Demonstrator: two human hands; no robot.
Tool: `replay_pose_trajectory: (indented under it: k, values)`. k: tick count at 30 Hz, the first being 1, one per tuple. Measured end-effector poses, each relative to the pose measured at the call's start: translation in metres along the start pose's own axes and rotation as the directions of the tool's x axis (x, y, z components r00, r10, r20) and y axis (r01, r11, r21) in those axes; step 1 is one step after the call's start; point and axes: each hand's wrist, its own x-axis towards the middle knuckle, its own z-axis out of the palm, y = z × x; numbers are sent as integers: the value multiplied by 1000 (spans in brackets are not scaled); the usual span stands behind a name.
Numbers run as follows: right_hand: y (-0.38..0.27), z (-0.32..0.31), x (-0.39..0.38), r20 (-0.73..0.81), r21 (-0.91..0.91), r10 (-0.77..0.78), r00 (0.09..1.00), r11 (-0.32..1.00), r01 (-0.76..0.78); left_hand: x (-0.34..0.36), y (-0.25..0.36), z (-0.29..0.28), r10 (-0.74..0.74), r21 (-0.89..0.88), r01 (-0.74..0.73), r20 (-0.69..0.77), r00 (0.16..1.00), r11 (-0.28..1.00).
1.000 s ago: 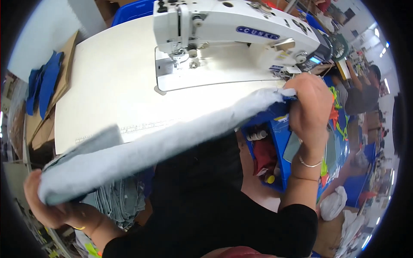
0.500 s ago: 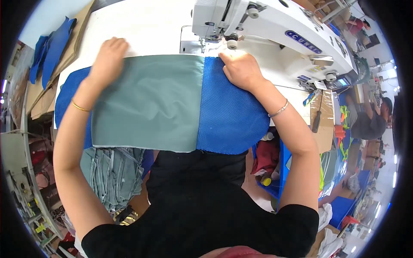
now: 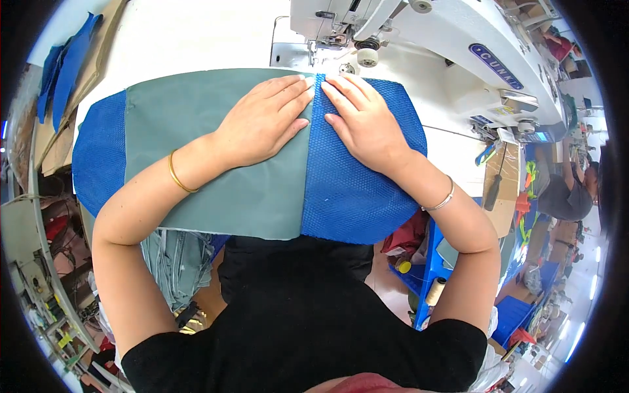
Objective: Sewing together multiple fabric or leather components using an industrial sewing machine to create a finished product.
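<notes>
A wide fabric panel lies across the near edge of the white table, with a grey-green middle [image 3: 242,196] and a blue mesh end [image 3: 354,203] at the right. Another blue mesh end [image 3: 98,147] shows at the left. My left hand [image 3: 265,118] rests flat on the green part, fingers stretched toward the seam. On the blue mesh just right of that seam lies my right hand [image 3: 367,121], its fingers extended too. Right beyond the fingertips stands the needle area of a white sewing machine [image 3: 419,52], above its metal plate [image 3: 289,55].
Blue cut pieces [image 3: 65,69] lie on brown cardboard at the far left. A stack of grey-green pieces [image 3: 177,262] hangs below the table edge. To the right are a screwdriver [image 3: 493,190], a thread cone [image 3: 435,291] and a blue bin. Another person [image 3: 570,190] is at far right.
My left hand has come right from the panel's far left edge to the seam. My right hand has flattened from a closed grip, and the blue mesh right end is spread out.
</notes>
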Motion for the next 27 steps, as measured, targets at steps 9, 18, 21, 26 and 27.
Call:
replay_pose_trajectory:
  k: [9, 18, 21, 26, 27]
  values:
    - [25, -8, 8, 57, 139, -70, 996, 988, 61, 5, -6, 4, -74, -28, 75, 47, 996, 997]
    - [34, -8, 13, 101, 129, -48, 994, 991, 35, 12, -11, 4, -89, -52, 89, 14, 996, 995]
    - [36, -7, 15, 86, 127, -59, 995, 991, 48, 12, -11, 6, -93, -60, 93, 10, 996, 994]
    - [37, -7, 16, 72, 143, -64, 995, 988, 53, 12, -12, 6, -104, -61, 104, 6, 995, 993]
    - [36, -7, 16, 78, 147, -56, 995, 988, 44, 11, -13, 6, -104, -66, 104, 3, 995, 992]
